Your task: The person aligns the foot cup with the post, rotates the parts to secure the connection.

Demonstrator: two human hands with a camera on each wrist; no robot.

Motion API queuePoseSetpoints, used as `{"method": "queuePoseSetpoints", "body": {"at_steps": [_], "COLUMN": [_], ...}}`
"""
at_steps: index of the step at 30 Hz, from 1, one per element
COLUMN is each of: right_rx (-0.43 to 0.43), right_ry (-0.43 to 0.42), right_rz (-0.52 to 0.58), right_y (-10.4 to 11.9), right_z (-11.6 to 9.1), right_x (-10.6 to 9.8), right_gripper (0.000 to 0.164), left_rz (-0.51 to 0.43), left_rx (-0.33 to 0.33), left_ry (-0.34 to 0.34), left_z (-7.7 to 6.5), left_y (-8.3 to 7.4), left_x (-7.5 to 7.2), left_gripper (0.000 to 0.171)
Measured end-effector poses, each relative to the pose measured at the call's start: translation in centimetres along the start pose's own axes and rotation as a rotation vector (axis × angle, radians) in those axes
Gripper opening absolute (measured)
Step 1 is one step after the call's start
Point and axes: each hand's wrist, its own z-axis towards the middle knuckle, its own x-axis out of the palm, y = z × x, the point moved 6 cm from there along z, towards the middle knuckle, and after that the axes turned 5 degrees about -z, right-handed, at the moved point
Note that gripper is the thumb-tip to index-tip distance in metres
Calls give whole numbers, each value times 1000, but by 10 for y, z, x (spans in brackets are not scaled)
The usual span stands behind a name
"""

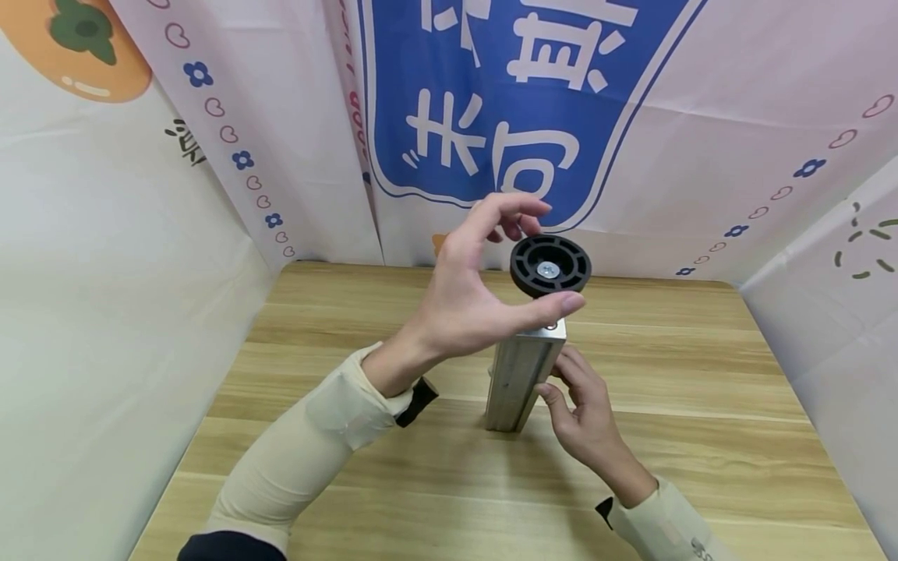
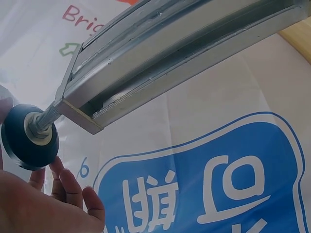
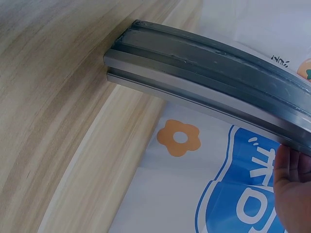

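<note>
An aluminium profile (image 1: 525, 378) stands upright on the table, its slotted sides showing in both wrist views. At its top end sits a black round levelling foot (image 1: 521, 274) with a screw head in its centre. In the left wrist view a threaded stem (image 2: 47, 116) with a nut joins the foot to the profile's end plate. My left hand (image 1: 466, 292) holds the foot's rim between thumb and fingers, the index finger raised off it. Lower down, my right hand (image 1: 585, 413) grips the profile's side with thumb and fingers; its far fingers are partly hidden.
The wooden table (image 1: 379, 483) ends at a printed cloth (image 1: 302, 140) hanging behind it. More white cloth (image 1: 91, 312) hangs on the left and right sides. Beige sleeves (image 1: 295, 452) cover both forearms, with a black piece (image 1: 417, 403) at the left wrist.
</note>
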Motion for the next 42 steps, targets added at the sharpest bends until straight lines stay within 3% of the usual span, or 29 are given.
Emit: {"method": "queuePoseSetpoints", "body": {"at_steps": [6,15,22,26,33,42], "right_rx": [23,64,63,60,57,30], "right_ry": [0,4,2,3,5,5], "right_rz": [-7,-21,-13,-16,-19,-17], "right_y": [1,1,1,1,0,-1], "right_z": [0,1,1,1,1,-1], "right_x": [0,0,0,0,-1,-1], "right_gripper": [47,48,44,45,47,46], "left_rz": [-73,-199,-280,-224,-84,-13], "left_rx": [17,36,27,35,8,-53], "left_ry": [21,125,187,160,-5,-13], "left_z": [-1,-3,-3,-3,-1,-2], "left_y": [0,0,0,-2,-1,-1], "left_x": [0,5,9,7,-2,-1], "left_gripper": [68,53,51,53,60,72]}}
